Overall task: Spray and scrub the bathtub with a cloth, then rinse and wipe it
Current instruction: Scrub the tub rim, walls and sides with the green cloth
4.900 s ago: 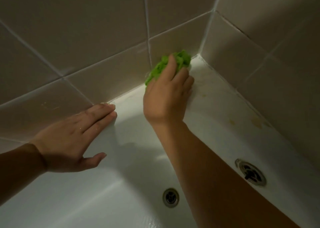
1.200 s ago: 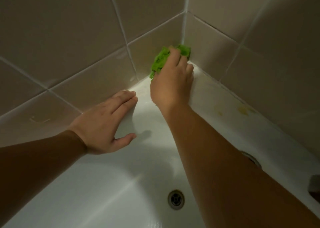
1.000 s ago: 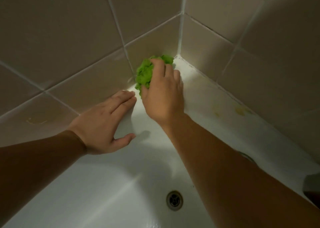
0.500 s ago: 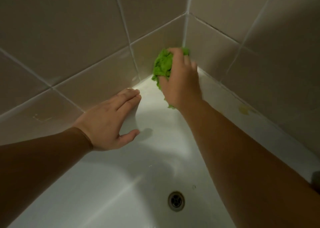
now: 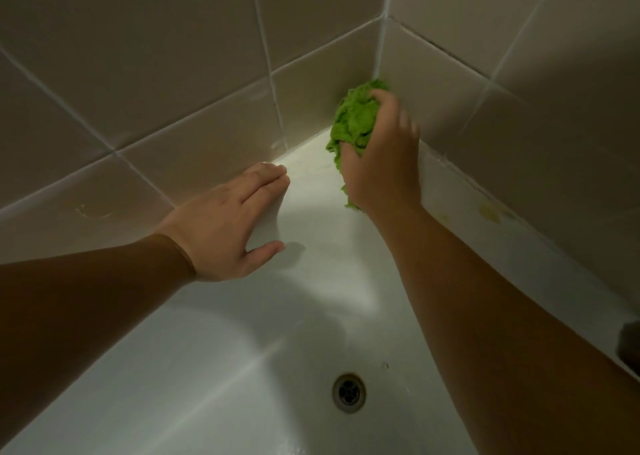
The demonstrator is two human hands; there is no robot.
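Observation:
The white bathtub point(image 5: 214, 368) fills the lower view, its rim meeting the tiled walls at a far corner. My right hand point(image 5: 382, 164) grips a bunched green cloth point(image 5: 353, 122) and holds it up against the tiled corner just above the rim. My left hand point(image 5: 228, 219) lies flat with straight fingers on the tub's rim by the left wall, thumb spread onto the inner slope.
Beige tiled walls point(image 5: 173, 74) close in on the left and right. Yellowish stains point(image 5: 490, 214) mark the right rim. The drain point(image 5: 348, 392) sits on the tub floor below my right forearm. A dark object point(image 5: 630, 344) shows at the right edge.
My right hand has tilted and lifted the cloth from the rim corner up against the corner tiles. My left hand has stayed planted on the rim.

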